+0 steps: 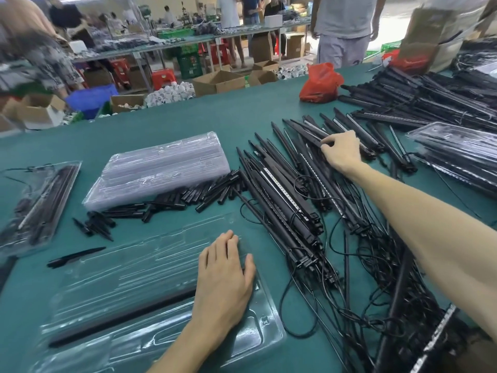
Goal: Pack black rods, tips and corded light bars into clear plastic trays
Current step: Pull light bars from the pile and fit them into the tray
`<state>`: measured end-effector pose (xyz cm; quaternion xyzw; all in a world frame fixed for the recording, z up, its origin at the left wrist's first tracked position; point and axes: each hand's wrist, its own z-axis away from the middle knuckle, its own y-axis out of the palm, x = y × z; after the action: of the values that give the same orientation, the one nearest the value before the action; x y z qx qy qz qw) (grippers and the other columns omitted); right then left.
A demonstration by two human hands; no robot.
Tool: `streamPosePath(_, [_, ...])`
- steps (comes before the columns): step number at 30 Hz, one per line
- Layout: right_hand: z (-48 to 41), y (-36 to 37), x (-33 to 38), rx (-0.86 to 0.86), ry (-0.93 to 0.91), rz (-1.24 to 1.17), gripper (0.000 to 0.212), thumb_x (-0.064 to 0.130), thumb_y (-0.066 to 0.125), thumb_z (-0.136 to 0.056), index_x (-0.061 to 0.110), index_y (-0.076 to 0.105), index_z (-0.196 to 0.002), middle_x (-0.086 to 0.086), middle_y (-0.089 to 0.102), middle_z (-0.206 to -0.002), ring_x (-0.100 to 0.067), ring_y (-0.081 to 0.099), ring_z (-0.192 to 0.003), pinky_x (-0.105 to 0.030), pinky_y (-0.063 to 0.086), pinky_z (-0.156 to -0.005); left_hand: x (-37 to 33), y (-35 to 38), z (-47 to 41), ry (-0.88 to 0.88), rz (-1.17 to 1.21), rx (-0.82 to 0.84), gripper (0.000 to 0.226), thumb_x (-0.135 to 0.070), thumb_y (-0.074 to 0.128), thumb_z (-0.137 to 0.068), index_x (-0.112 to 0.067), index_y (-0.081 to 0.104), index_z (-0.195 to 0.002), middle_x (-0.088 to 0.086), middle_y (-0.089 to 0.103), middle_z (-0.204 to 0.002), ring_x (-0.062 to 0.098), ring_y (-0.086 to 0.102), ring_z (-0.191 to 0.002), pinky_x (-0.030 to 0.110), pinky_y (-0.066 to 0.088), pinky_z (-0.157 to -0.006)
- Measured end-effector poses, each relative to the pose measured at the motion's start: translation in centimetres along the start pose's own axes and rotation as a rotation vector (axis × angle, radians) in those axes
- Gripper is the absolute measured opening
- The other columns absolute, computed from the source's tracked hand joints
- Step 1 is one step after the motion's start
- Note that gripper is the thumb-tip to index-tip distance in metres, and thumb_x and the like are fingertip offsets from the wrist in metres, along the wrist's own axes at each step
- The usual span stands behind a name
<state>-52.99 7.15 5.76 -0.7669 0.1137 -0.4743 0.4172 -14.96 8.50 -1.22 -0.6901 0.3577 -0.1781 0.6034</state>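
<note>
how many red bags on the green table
2. One red bag sits at the table's far edge beyond the light bars; the second red bag lies farther right, against the cardboard box. Others may be hidden.

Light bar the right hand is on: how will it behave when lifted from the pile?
Likely stiff: the light bar pinched by the right hand lies straight, like its neighbours. Its cord will probably snag, since the cords are tangled together at the near end. Overlapping bars may shift with it.
</note>
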Motion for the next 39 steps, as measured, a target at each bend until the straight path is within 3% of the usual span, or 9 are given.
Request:
streamPosePath(4, [1.2, -0.6, 0.8, -0.129, -0.056, -0.115, 0.021, 0.01, 0.057, -0.096, 0.019, 0.075, -0.099, -0.007, 0.042, -0.124, -0.023, 0.05, -0.089, -0.026, 0.035, -0.084, 0.1, 0.0, 0.0, -0.004, -0.002, -0.002, 0.056, -0.05, 0.019, -0.104, -0.018, 0.039, -0.146, -0.005, 0.037, -0.151, 0.012, 0.03, -0.141, 0.035, 0.023, -0.121])
streamPosePath(8, [2.1, -1.9, 2.0, -0.218, -0.071, -0.237, 0.02, 0.009, 0.058, -0.096, 0.025, 0.069, -0.093, -0.005, 0.04, -0.122, -0.016, 0.058, -0.083, -0.031, 0.043, -0.083, 0.2, 0.1, 0.0, -0.001, -0.001, -0.014, 0.055, -0.05, 0.021, -0.104, -0.019, 0.041, -0.144, -0.004, 0.038, -0.15, 0.013, 0.032, -0.14, 0.035, 0.024, -0.12])
streamPosePath(12, [2.9, -3.3, 2.8, -0.25, 0.002, -0.302, 0.016, 0.013, 0.054, -0.098, 0.023, 0.065, -0.102, -0.006, 0.04, -0.121, -0.032, 0.068, -0.085, -0.041, 0.054, -0.089, 0.1, 0.0, 0.0, -0.002, -0.006, -0.028, 0.052, -0.048, 0.024, -0.104, -0.018, 0.043, -0.142, -0.003, 0.041, -0.148, 0.014, 0.034, -0.138, 0.034, 0.025, -0.119])
streamPosePath(14, [3.7, -4.0, 2.9, -0.232, 0.013, -0.225, 0.015, 0.017, 0.05, -0.099, 0.023, 0.061, -0.107, -0.01, 0.042, -0.126, -0.036, 0.068, -0.086, -0.048, 0.054, -0.089, 0.0, 0.0, 0.0, -0.002, -0.003, -0.032, 0.05, -0.047, 0.026, -0.104, -0.017, 0.044, -0.141, -0.002, 0.041, -0.148, 0.015, 0.035, -0.138, 0.035, 0.026, -0.118])
streamPosePath(18, [5.1, -5.1, 2.5, -0.212, -0.02, -0.027, 0.027, 0.028, 0.053, -0.097, 0.013, 0.05, -0.119, -0.016, 0.058, -0.121, -0.037, 0.066, -0.091, -0.043, 0.051, -0.088, -0.1, 0.0, 0.1, -0.004, 0.008, -0.048, 0.046, -0.045, 0.03, -0.104, -0.016, 0.047, -0.136, -0.001, 0.044, -0.145, 0.017, 0.038, -0.136, 0.035, 0.027, -0.117])
streamPosePath(21, [5.6, -6.1, 2.8, -0.104, 0.133, -0.211, 0.035, 0.028, 0.055, -0.093, -0.002, 0.054, -0.109, -0.018, 0.071, -0.087, -0.025, 0.072, -0.054, -0.037, 0.061, -0.058, -0.1, 0.1, 0.2, 0.001, 0.03, -0.06, 0.044, -0.044, 0.032, -0.104, -0.016, 0.047, -0.135, -0.001, 0.045, -0.144, 0.017, 0.039, -0.134, 0.036, 0.028, -0.117])
streamPosePath(23, [5.8, -6.9, 3.2, 0.066, 0.263, -0.492, 0.028, 0.022, 0.055, -0.094, -0.004, 0.054, -0.105, -0.02, 0.069, -0.083, -0.021, 0.07, -0.048, -0.029, 0.057, -0.045, -0.1, 0.2, 0.2, 0.006, 0.031, -0.074, 0.044, -0.043, 0.033, -0.104, -0.015, 0.048, -0.134, 0.0, 0.046, -0.142, 0.018, 0.041, -0.133, 0.037, 0.03, -0.116])
streamPosePath(29, [7.2, -8.6, 3.6, 0.234, 0.403, -1.119, 0.013, 0.007, 0.05, -0.092, 0.002, 0.052, -0.103, -0.017, 0.064, -0.089, -0.018, 0.068, -0.054, -0.025, 0.054, -0.052, 0.0, 0.3, 0.2, 0.012, 0.046, -0.1, 0.044, -0.044, 0.033, -0.103, -0.014, 0.049, -0.131, 0.001, 0.048, -0.14, 0.019, 0.043, -0.13, 0.037, 0.031, -0.115])
streamPosePath(39, [11.6, -12.0, 6.2, 0.392, 0.18, -1.149, 0.035, 0.021, 0.053, -0.092, -0.004, 0.058, -0.116, -0.004, 0.061, -0.075, -0.013, 0.059, -0.056, -0.021, 0.048, -0.048, -0.1, 0.0, 0.2, 0.015, 0.099, -0.105, 0.042, -0.045, 0.032, -0.104, -0.016, 0.046, -0.131, 0.0, 0.044, -0.14, 0.018, 0.04, -0.131, 0.037, 0.028, -0.116])
